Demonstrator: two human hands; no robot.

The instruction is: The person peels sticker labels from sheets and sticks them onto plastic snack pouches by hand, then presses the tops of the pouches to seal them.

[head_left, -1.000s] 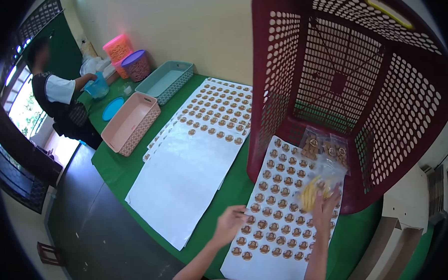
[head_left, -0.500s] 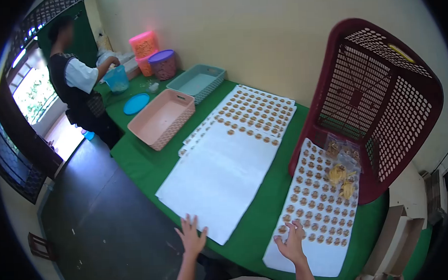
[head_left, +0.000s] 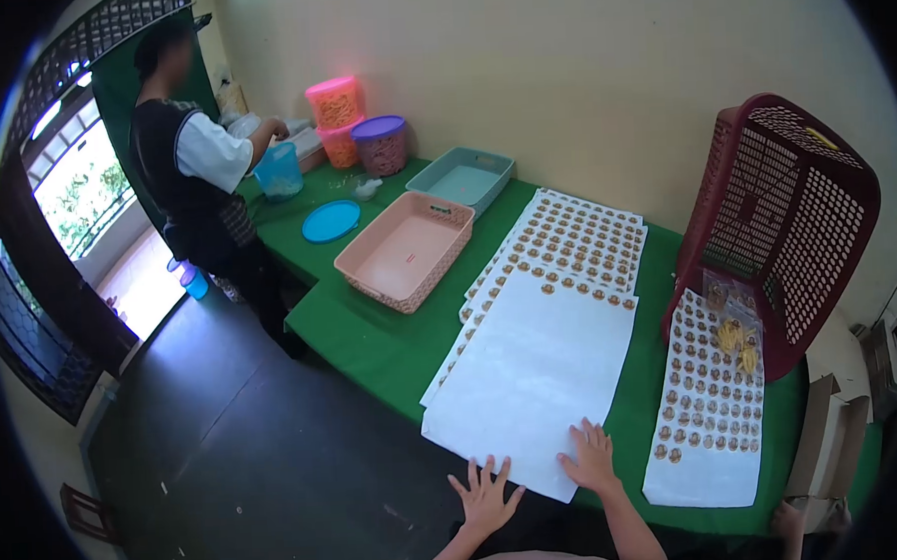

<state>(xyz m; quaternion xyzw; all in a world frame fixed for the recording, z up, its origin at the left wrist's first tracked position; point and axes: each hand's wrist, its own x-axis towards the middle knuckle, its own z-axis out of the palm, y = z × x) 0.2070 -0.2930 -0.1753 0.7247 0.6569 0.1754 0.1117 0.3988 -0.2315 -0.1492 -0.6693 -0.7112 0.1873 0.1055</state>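
Observation:
A large white sheet [head_left: 533, 376], mostly blank with a row of round brown stickers near its far end, lies over other sticker sheets [head_left: 567, 237] on the green table. My left hand [head_left: 485, 497] is spread, its fingertips at the sheet's near edge. My right hand [head_left: 592, 458] rests with fingers apart on the sheet's near right corner. Neither hand holds anything. To the right lies a narrower sticker sheet [head_left: 702, 479], blank at its near end. Clear bags with yellow contents [head_left: 737, 342] sit on its far end.
A pink basket [head_left: 407, 247], a teal basket [head_left: 464, 179] and a blue lid [head_left: 332, 222] stand further left. A maroon crate [head_left: 766, 226] leans at right. Another person's hand [head_left: 789, 518] is by a cardboard box [head_left: 826, 444]. A co-worker [head_left: 198, 161] reaches near a blue container [head_left: 279, 172].
My right hand has left the narrower sheet and come onto the large one. The large sheet has shifted, baring stickers along its left side. The view has turned left.

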